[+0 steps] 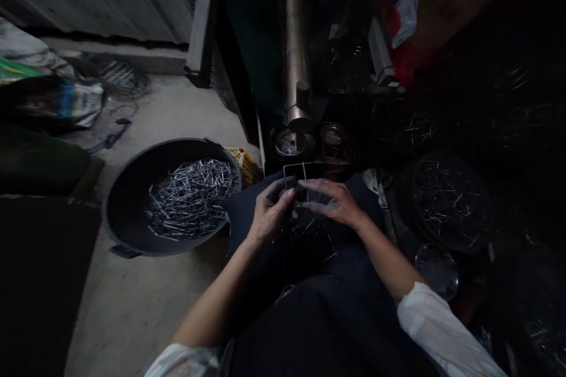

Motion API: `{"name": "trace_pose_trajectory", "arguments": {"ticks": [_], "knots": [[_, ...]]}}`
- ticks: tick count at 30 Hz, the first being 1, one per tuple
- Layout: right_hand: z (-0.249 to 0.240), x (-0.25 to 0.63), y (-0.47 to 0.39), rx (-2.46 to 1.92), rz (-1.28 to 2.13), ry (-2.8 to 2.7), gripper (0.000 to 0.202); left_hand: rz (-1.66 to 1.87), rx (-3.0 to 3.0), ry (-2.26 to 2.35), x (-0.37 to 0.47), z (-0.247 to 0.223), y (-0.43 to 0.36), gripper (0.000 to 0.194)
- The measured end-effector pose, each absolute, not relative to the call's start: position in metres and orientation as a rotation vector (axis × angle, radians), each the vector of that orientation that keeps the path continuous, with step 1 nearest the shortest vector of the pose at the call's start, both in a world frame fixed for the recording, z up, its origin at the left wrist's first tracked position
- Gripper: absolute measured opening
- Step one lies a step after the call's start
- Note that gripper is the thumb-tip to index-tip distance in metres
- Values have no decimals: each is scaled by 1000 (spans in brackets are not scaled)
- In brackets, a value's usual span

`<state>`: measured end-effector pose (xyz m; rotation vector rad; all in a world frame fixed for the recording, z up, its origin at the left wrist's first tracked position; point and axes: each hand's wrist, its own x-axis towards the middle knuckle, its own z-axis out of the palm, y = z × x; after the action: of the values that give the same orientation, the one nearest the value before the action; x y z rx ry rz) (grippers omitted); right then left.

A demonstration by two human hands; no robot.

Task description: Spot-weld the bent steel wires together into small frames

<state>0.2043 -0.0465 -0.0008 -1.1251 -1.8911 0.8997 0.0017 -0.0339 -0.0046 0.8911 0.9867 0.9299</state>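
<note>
Both hands are close together over the dark-clothed lap. My left hand [275,206] is pinched around the lower left part of a bent wire frame [295,165], its thumb pointing up to the right. My right hand [332,200] faces it, thumb and fingers apart around the frame's right side; whether it grips the wire is unclear. The frame's squared top stands up between the hands, just below the machine's metal cylinder [300,109]. More bent wire [331,250] lies on the lap beneath the hands, mostly in shadow.
A large dark basin [115,194] holding many short metal wires [192,199] stands at the left, by a yellow crate [243,160]. A small dish [287,144] sits under the cylinder. At the right are a dark container with wires [446,200] and a clear round container [437,271].
</note>
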Motion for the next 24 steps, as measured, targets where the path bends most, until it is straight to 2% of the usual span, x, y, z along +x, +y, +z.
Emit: {"name": "trace_pose_trajectory", "arguments": {"ticks": [24], "knots": [[6,207,-29,-1091,898,-1926,52,969,872,922,2,1,-25,54]]}}
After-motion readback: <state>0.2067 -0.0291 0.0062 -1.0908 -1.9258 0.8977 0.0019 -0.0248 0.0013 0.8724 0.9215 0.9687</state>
